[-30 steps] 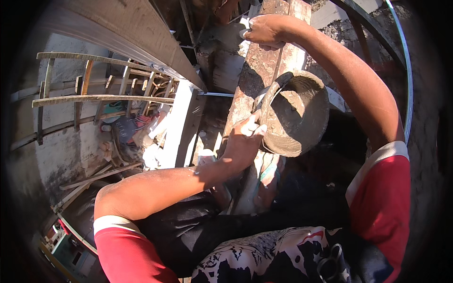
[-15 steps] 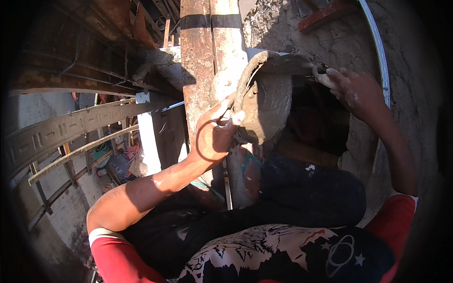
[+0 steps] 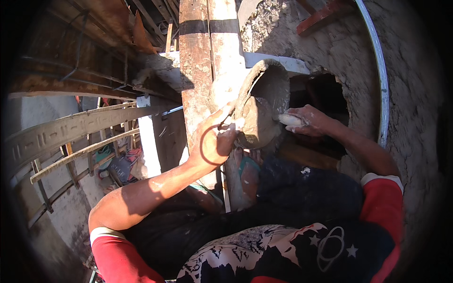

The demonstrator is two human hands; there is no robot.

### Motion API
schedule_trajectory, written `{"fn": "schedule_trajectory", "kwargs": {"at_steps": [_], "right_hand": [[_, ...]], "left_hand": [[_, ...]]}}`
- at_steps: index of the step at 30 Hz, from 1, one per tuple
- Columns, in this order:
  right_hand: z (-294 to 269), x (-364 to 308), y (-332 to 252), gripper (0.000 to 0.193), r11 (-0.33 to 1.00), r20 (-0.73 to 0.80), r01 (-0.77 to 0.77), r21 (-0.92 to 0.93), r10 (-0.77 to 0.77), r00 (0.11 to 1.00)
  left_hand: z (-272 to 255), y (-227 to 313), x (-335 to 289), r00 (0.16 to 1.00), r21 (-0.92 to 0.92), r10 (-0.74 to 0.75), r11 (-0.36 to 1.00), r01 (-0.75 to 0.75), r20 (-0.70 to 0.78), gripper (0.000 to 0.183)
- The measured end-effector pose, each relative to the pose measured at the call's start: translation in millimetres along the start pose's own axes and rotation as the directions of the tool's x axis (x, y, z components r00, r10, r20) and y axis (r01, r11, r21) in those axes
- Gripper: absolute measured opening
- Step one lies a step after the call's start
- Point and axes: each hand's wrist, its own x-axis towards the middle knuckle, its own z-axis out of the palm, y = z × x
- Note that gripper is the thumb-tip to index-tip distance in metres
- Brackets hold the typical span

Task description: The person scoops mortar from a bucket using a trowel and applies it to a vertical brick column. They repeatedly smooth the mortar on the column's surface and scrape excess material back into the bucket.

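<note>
My left hand [image 3: 212,139] grips the near-left side of a mortar-caked bucket [image 3: 258,67], fingers closed on its rim. The bucket is tilted, and wet grey mortar [image 3: 257,115] lies inside it. At the bucket's right side, my right hand [image 3: 310,120] is closed round the pale, smeared handle of a trowel [image 3: 289,120]. The trowel's blade is hard to make out against the grey bucket.
Long wooden boards [image 3: 196,61] run away from me beside the bucket. To the right, a dark opening [image 3: 323,92] breaks the rough mortared surface [image 3: 358,52], with a pale metal strip [image 3: 380,75] beyond. A sandalled foot [image 3: 249,172] is just below the bucket. Metal channel [image 3: 71,129] spans the left.
My right hand has come left and nearer with the trowel, from over the dark opening's far right to the bucket's side. My left hand keeps its hold on the bucket.
</note>
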Motion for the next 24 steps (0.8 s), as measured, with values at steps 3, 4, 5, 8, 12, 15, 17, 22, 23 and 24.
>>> {"fn": "schedule_trajectory", "kwargs": {"at_steps": [3, 4, 5, 8, 12, 15, 17, 22, 23, 24], "right_hand": [[37, -5, 17, 0.055, 0.967, -0.068, 0.019, 0.256, -0.002, 0.998], [38, -4, 6, 0.054, 0.949, -0.042, -0.040, 0.313, 0.056, 0.998], [38, -3, 0, 0.053, 0.925, -0.013, -0.101, 0.367, 0.113, 0.993], [40, -10, 1, 0.050, 0.879, 0.070, -0.151, 0.453, 0.133, 0.989], [23, -18, -5, 0.050, 0.860, 0.098, -0.181, 0.477, 0.152, 0.983], [-3, -24, -24, 0.051, 0.851, 0.180, -0.302, 0.430, 0.247, 0.952], [-21, -31, -36, 0.053, 0.871, 0.171, -0.316, 0.376, 0.269, 0.948], [-84, -48, -96, 0.057, 0.881, 0.152, -0.370, 0.297, 0.339, 0.929], [-99, -48, -112, 0.056, 0.903, 0.142, -0.351, 0.248, 0.324, 0.935], [-113, -46, -128, 0.056, 0.921, 0.137, -0.333, 0.200, 0.310, 0.941]], "left_hand": [[-7, 23, -3, 0.999, -0.041, 0.012, 0.999, -0.011, 0.041, 0.046], [-7, 23, -4, 0.999, -0.081, 0.035, 0.996, -0.034, 0.020, 0.045], [-12, 23, -6, 0.998, 0.027, 0.003, 1.000, -0.004, 0.057, 0.046], [-19, 30, -4, 0.987, 0.262, -0.089, 0.964, 0.052, 0.132, 0.050], [-24, 14, -8, 0.999, -0.055, -0.045, 0.997, 0.046, 0.023, 0.049], [-36, 5, -10, 0.996, -0.138, -0.083, 0.987, 0.078, -0.034, 0.051], [-45, 1, -13, 0.946, -0.275, -0.322, 0.913, 0.302, -0.030, 0.052], [-59, -30, -21, 0.951, -0.628, -0.303, 0.753, 0.199, -0.063, 0.052], [-59, -32, -21, 0.955, -0.634, -0.294, 0.748, 0.196, -0.052, 0.052], [-60, -37, -20, 0.957, -0.641, -0.287, 0.742, 0.196, -0.039, 0.051]]}}
